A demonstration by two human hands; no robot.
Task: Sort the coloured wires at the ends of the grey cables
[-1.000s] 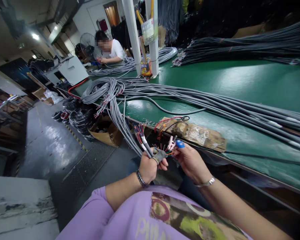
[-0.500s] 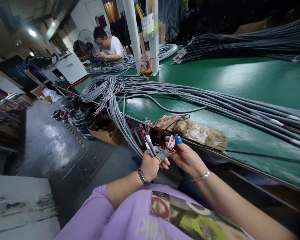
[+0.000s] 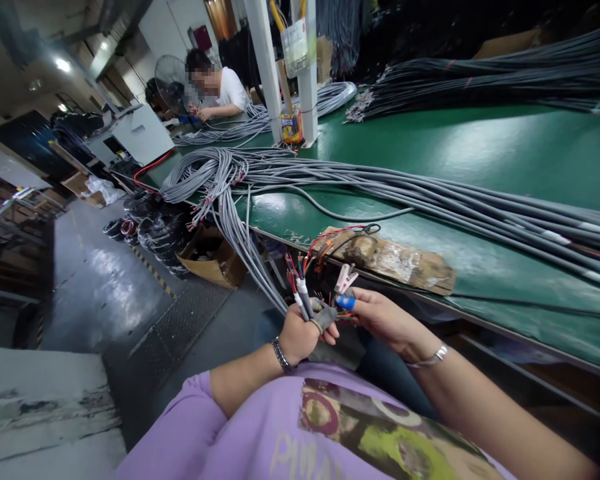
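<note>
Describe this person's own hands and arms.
The left hand wears a grey thumb cover; above it come a dark linked bracelet and a short lilac sleeve. The right hand wears a blue thumb wrap, its wrist a silver bangle.

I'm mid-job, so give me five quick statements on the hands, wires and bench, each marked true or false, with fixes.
1. The left hand grips grey cables with coloured wire ends. True.
2. The right hand has a blue cover on one digit. True.
3. The pink clip lies flat on the wooden board. False: the pink clip is held up at the right hand.
4. The bench top is red. False: the bench top is green.
5. Another person in a white top is farther along the bench. True.
</note>
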